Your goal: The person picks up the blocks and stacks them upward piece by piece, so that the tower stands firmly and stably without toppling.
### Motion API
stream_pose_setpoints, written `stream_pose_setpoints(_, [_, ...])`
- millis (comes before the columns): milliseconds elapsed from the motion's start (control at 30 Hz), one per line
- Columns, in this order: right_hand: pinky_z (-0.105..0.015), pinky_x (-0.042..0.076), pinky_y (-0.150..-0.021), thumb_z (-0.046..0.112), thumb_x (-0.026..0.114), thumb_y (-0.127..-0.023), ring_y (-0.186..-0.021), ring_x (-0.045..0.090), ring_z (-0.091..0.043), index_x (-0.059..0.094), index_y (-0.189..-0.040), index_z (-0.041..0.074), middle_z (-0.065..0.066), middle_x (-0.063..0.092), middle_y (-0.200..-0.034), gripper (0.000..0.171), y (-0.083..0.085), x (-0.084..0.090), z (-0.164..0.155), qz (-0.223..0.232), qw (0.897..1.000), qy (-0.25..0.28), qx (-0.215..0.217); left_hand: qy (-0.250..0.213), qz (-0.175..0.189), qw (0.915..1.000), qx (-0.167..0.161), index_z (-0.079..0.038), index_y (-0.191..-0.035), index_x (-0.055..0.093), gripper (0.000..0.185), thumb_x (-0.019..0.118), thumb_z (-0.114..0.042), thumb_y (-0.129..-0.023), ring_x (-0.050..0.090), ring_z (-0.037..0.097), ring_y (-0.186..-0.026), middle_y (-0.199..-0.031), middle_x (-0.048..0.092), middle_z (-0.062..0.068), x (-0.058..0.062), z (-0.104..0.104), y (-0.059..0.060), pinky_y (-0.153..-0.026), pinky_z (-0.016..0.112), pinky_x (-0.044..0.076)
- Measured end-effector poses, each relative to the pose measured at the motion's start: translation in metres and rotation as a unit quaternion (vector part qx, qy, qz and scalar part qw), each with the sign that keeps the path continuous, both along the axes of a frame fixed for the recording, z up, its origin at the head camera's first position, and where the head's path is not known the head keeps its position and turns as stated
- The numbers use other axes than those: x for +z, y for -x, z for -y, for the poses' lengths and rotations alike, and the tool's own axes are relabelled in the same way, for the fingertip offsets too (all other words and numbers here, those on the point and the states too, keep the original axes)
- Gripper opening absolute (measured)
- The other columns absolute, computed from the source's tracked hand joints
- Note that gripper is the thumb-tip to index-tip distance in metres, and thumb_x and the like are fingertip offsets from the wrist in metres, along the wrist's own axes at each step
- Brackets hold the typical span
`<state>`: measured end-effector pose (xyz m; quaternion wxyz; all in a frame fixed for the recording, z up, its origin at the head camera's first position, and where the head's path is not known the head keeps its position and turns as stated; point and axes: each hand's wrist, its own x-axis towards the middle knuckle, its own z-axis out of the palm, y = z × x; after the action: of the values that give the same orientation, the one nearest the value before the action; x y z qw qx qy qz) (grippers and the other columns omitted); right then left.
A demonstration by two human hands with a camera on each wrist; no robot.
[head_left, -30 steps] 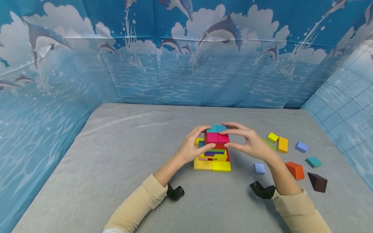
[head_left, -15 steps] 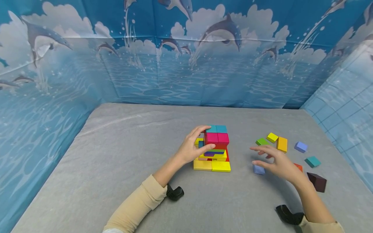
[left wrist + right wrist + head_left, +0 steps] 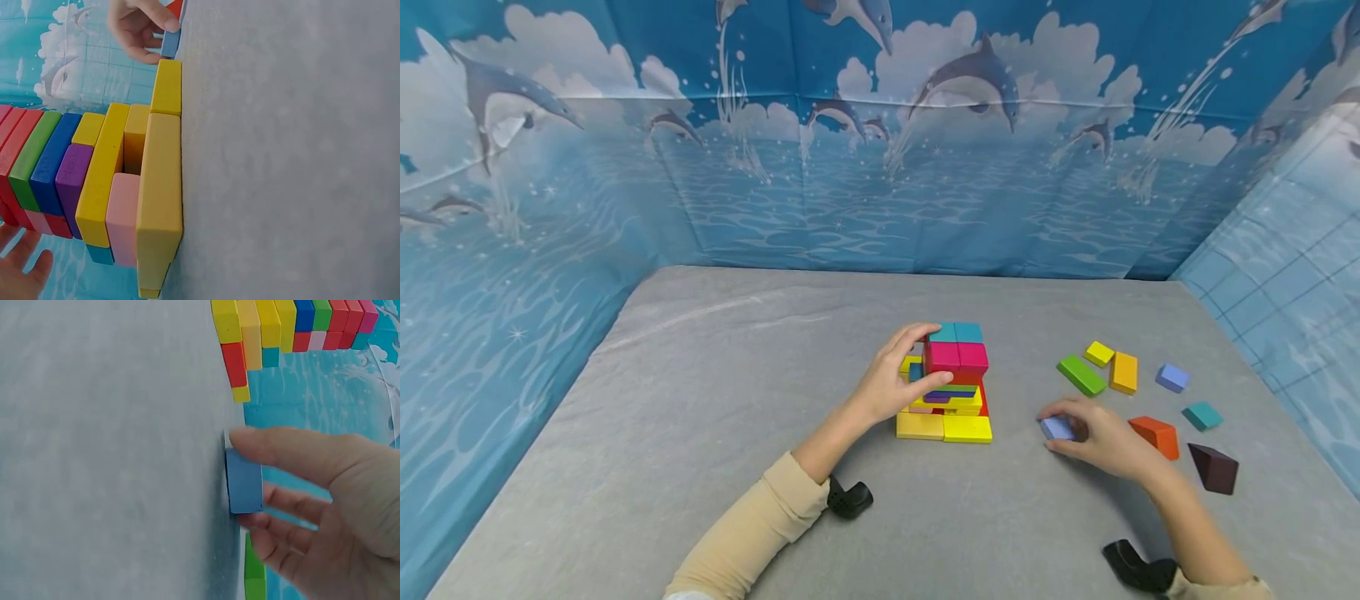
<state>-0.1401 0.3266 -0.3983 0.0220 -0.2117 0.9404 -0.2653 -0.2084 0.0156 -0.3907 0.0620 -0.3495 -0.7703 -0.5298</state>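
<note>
A tower of colourful blocks (image 3: 958, 357) stands on yellow base blocks (image 3: 967, 429), with teal and magenta pieces at its top. My left hand (image 3: 883, 383) rests against the tower's left side, thumb in front and fingertips at the upper back corner. Its fingers look spread beside the red blocks (image 3: 12, 156) in the left wrist view. To the right of the tower, my right hand (image 3: 1105, 437) pinches a light blue block (image 3: 245, 481) between thumb and fingers. That block is down at the grey surface, partly hidden by the fingers in the head view.
Right of the tower lie loose blocks: green (image 3: 1081, 376), small yellow (image 3: 1099, 353), orange-yellow (image 3: 1123, 372), periwinkle (image 3: 1172, 377), teal (image 3: 1202, 416), orange-red (image 3: 1155, 436) and dark brown (image 3: 1213, 468). A dolphin-print curtain (image 3: 865, 192) borders the grey cloth.
My right hand has left the tower, moved right and down, and taken hold of the light blue block. My left hand has stayed at the tower.
</note>
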Motion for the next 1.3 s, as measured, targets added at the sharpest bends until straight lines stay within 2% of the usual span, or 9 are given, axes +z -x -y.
stream_pose_setpoints(167, [-0.029,0.05,-0.073,0.0,0.074,-0.071,-0.09,0.053,-0.015,0.061,-0.11,0.009,-0.007,0.056,-0.11,0.043,0.0,-0.001,0.002,0.001,0.999,0.033,0.022,-0.01,-0.004,0.9999,-0.005,-0.016,-0.134,0.04,0.058,0.067,-0.017,-0.083,0.041,0.018,-0.118,-0.134,0.041,0.005,-0.001,-0.001,0.001,-0.092,0.041,0.044])
stream_pose_setpoints(300, [-0.032,0.051,-0.075,0.002,0.074,-0.072,-0.089,0.055,-0.018,0.059,-0.11,0.004,-0.007,0.059,-0.106,0.042,0.002,0.0,0.002,0.022,0.999,0.031,-0.007,-0.013,-0.01,0.9999,-0.005,-0.016,-0.134,0.039,0.059,0.067,-0.017,-0.083,0.04,0.016,-0.118,-0.133,0.041,0.004,-0.002,-0.001,0.001,-0.093,0.036,0.043])
stream_pose_setpoints(400, [-0.031,0.051,-0.074,0.006,0.075,-0.073,-0.086,0.055,-0.016,0.06,-0.107,0.002,-0.006,0.061,-0.101,0.038,0.004,0.003,0.003,0.032,0.999,0.02,-0.022,-0.021,-0.017,0.9996,-0.003,-0.014,-0.133,0.04,0.058,0.066,-0.024,-0.083,0.04,0.015,-0.117,-0.133,0.041,0.005,-0.002,0.0,0.002,-0.093,0.033,0.043])
stream_pose_setpoints(567, [-0.022,0.05,-0.072,0.002,0.073,-0.074,-0.085,0.054,-0.007,0.061,-0.108,0.001,-0.008,0.062,-0.103,0.035,0.012,0.019,0.013,-0.04,0.997,0.059,-0.003,-0.048,-0.026,0.9985,-0.007,-0.009,-0.132,0.04,0.061,0.062,-0.039,-0.084,0.042,0.018,-0.116,-0.132,0.042,0.008,-0.003,0.0,0.004,-0.092,0.041,0.042])
stream_pose_setpoints(667, [-0.014,0.048,-0.074,-0.001,0.071,-0.075,-0.088,0.051,-0.003,0.061,-0.111,0.0,-0.008,0.06,-0.105,0.037,0.019,0.037,0.026,-0.094,0.99,0.106,-0.001,-0.055,-0.018,0.9983,-0.007,-0.007,-0.132,0.039,0.062,0.064,-0.035,-0.083,0.043,0.018,-0.115,-0.131,0.043,0.008,-0.002,0.0,0.004,-0.092,0.043,0.042])
stream_pose_setpoints(833, [-0.007,0.042,-0.077,-0.004,0.069,-0.077,-0.093,0.048,-0.003,0.061,-0.114,0.001,-0.008,0.056,-0.11,0.039,0.033,0.07,0.055,-0.126,0.978,0.168,0.004,-0.053,-0.005,0.9986,-0.004,-0.009,-0.134,0.038,0.063,0.067,-0.029,-0.082,0.043,0.017,-0.116,-0.13,0.044,0.007,-0.002,0.001,0.004,-0.093,0.038,0.042])
stream_pose_setpoints(933, [-0.009,0.042,-0.077,-0.003,0.068,-0.078,-0.094,0.049,-0.006,0.061,-0.116,0.002,-0.008,0.056,-0.111,0.039,0.043,0.081,0.072,-0.124,0.975,0.182,0.034,-0.055,0.001,0.9985,-0.006,-0.009,-0.134,0.037,0.064,0.068,-0.027,-0.081,0.044,0.017,-0.116,-0.13,0.044,0.007,-0.001,0.001,0.004,-0.093,0.039,0.041])
stream_pose_setpoints(1067, [-0.015,0.044,-0.078,0.002,0.067,-0.081,-0.096,0.05,-0.01,0.061,-0.116,0.005,-0.007,0.057,-0.111,0.036,0.056,0.085,0.092,-0.102,0.976,0.178,0.073,-0.058,0.014,0.9982,-0.009,-0.01,-0.135,0.035,0.066,0.07,-0.02,-0.08,0.044,0.018,-0.116,-0.132,0.043,0.007,0.0,0.002,0.005,-0.094,0.047,0.04])
stream_pose_setpoints(1300, [-0.022,0.046,-0.076,0.012,0.068,-0.082,-0.098,0.051,-0.018,0.061,-0.116,0.006,-0.007,0.057,-0.114,0.035,0.069,0.086,0.111,-0.066,0.981,0.163,0.077,-0.058,0.021,0.998,-0.014,-0.013,-0.137,0.032,0.069,0.071,-0.014,-0.08,0.044,0.018,-0.116,-0.134,0.041,0.007,-0.001,0.002,0.006,-0.094,0.051,0.038])
